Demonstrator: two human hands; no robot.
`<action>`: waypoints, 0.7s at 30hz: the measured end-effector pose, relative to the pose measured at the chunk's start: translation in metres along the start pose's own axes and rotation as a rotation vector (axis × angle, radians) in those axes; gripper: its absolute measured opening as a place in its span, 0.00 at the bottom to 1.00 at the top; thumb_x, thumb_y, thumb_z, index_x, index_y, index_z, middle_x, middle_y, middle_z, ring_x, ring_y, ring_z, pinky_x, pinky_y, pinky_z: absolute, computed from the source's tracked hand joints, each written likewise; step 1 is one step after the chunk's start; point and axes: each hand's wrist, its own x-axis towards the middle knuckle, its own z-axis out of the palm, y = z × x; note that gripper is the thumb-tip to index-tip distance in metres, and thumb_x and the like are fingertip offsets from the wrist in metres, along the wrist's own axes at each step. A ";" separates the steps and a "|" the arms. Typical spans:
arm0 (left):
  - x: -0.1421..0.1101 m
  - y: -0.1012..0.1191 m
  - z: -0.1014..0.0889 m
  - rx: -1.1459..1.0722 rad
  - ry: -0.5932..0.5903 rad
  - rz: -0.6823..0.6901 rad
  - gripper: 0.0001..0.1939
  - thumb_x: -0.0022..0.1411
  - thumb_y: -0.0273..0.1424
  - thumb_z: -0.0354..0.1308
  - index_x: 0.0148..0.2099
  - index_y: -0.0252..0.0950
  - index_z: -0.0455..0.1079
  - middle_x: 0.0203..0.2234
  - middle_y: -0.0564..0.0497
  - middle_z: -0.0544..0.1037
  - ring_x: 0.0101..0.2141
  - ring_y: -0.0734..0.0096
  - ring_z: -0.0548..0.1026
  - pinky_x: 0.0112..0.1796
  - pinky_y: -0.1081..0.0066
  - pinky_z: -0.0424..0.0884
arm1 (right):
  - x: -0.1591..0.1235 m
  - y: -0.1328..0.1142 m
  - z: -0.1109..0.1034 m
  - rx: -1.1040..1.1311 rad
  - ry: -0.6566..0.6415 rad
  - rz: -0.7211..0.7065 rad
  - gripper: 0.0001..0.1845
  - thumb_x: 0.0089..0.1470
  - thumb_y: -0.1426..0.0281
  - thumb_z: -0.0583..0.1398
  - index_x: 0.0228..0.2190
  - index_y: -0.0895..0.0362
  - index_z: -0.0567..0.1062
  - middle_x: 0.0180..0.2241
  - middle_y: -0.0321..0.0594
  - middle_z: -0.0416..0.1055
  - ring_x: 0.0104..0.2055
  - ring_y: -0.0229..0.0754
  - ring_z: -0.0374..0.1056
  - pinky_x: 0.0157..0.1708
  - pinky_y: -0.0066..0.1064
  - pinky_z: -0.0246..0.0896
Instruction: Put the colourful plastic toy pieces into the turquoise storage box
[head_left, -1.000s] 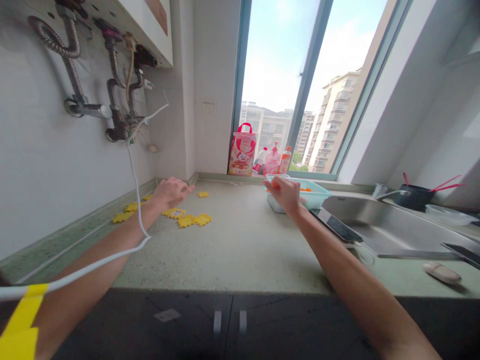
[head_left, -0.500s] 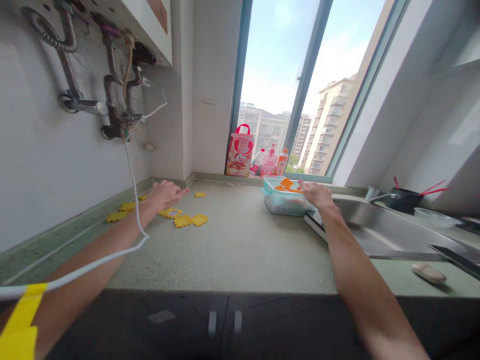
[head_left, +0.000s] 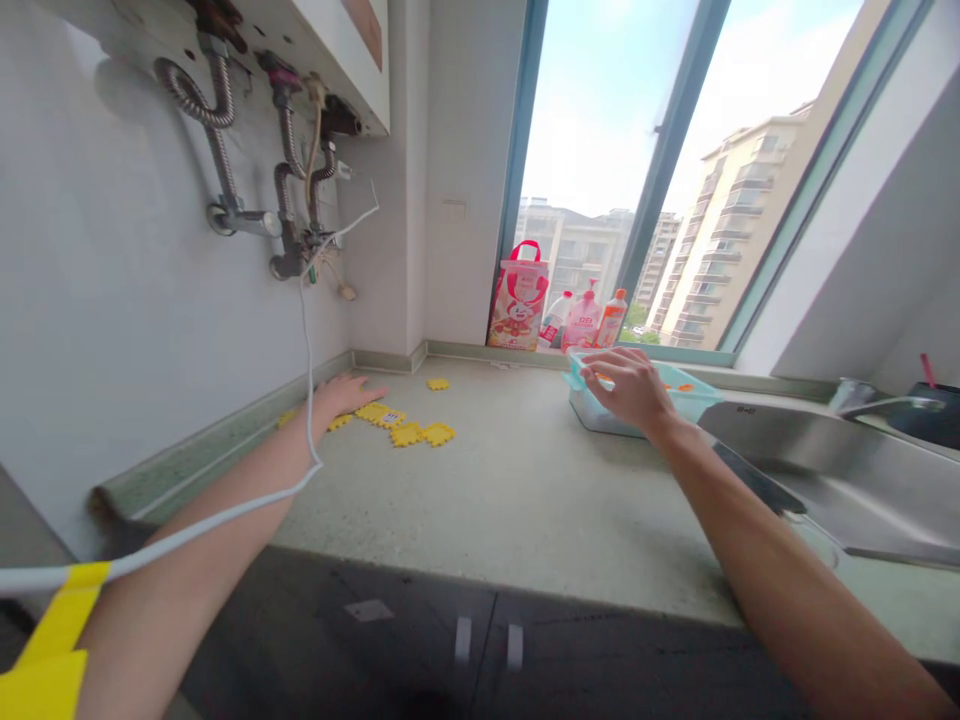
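Fingers stretched out, my left hand lies low over the counter's back left corner, among flat yellow jagged-edged pieces. A yellow piece with a small printed label is just right of it, and a single yellow piece lies farther back. My right hand reaches over the near side of a teal plastic box, its fingers bent downward and apart. Small orange pieces show inside the box. Part of the box is hidden behind this hand; nothing is plainly held in it.
A white cable with yellow tape crosses over my left forearm. To the right is a steel sink with a faucet. A red-handled bag and several bottles stand at the window. Metal pipes hang at upper left.
The view has turned left. My right hand has moved from the box's right side to its near left, over the opening. My left hand has lowered and flattened out.
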 end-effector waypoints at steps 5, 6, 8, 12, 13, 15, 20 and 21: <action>-0.008 0.046 0.004 -0.024 -0.022 0.174 0.53 0.63 0.69 0.43 0.75 0.37 0.60 0.72 0.33 0.57 0.70 0.36 0.57 0.65 0.43 0.57 | 0.004 -0.062 0.023 0.194 -0.187 -0.194 0.14 0.68 0.66 0.57 0.36 0.51 0.83 0.52 0.44 0.80 0.49 0.49 0.76 0.55 0.47 0.64; -0.012 0.059 0.006 -0.021 -0.033 0.219 0.52 0.63 0.69 0.44 0.75 0.37 0.60 0.73 0.34 0.56 0.71 0.37 0.56 0.66 0.43 0.56 | 0.004 -0.076 0.028 0.241 -0.241 -0.232 0.13 0.68 0.65 0.58 0.39 0.51 0.83 0.55 0.45 0.78 0.51 0.50 0.76 0.56 0.48 0.65; -0.022 0.088 0.011 -0.018 -0.054 0.308 0.51 0.63 0.68 0.46 0.75 0.38 0.59 0.73 0.35 0.54 0.72 0.39 0.52 0.67 0.44 0.54 | 0.002 -0.103 0.038 0.316 -0.330 -0.288 0.13 0.68 0.62 0.59 0.48 0.51 0.82 0.61 0.49 0.73 0.54 0.52 0.75 0.57 0.50 0.65; -0.043 0.145 0.022 -0.121 -0.066 0.510 0.46 0.69 0.61 0.42 0.76 0.37 0.56 0.74 0.39 0.54 0.73 0.44 0.49 0.70 0.47 0.47 | 0.000 -0.145 0.052 0.453 -0.502 -0.325 0.33 0.66 0.51 0.60 0.67 0.47 0.68 0.72 0.51 0.57 0.65 0.59 0.67 0.63 0.54 0.62; -0.048 0.156 0.024 -0.192 -0.068 0.552 0.41 0.72 0.56 0.40 0.77 0.37 0.54 0.75 0.41 0.53 0.74 0.48 0.48 0.70 0.50 0.46 | -0.001 -0.151 0.053 0.486 -0.532 -0.304 0.37 0.65 0.48 0.60 0.69 0.46 0.64 0.73 0.51 0.53 0.68 0.60 0.64 0.64 0.55 0.61; -0.054 0.172 0.023 -0.347 -0.068 0.633 0.36 0.73 0.43 0.38 0.78 0.37 0.51 0.75 0.46 0.51 0.74 0.56 0.47 0.71 0.55 0.48 | -0.002 -0.156 0.056 0.532 -0.581 -0.247 0.40 0.65 0.46 0.59 0.71 0.45 0.60 0.75 0.50 0.46 0.70 0.61 0.60 0.65 0.56 0.60; -0.052 0.148 -0.017 -0.418 0.004 0.695 0.35 0.69 0.35 0.38 0.76 0.40 0.57 0.72 0.51 0.62 0.71 0.62 0.59 0.69 0.60 0.56 | -0.005 -0.152 0.064 0.576 -0.635 -0.186 0.34 0.69 0.47 0.55 0.69 0.46 0.65 0.73 0.48 0.55 0.72 0.58 0.58 0.69 0.55 0.55; -0.050 0.132 -0.028 -0.327 0.011 0.687 0.33 0.70 0.38 0.39 0.73 0.40 0.61 0.70 0.51 0.64 0.69 0.62 0.61 0.69 0.62 0.57 | -0.005 -0.151 0.065 0.585 -0.632 -0.194 0.33 0.69 0.47 0.54 0.68 0.47 0.66 0.71 0.48 0.60 0.72 0.56 0.58 0.69 0.53 0.54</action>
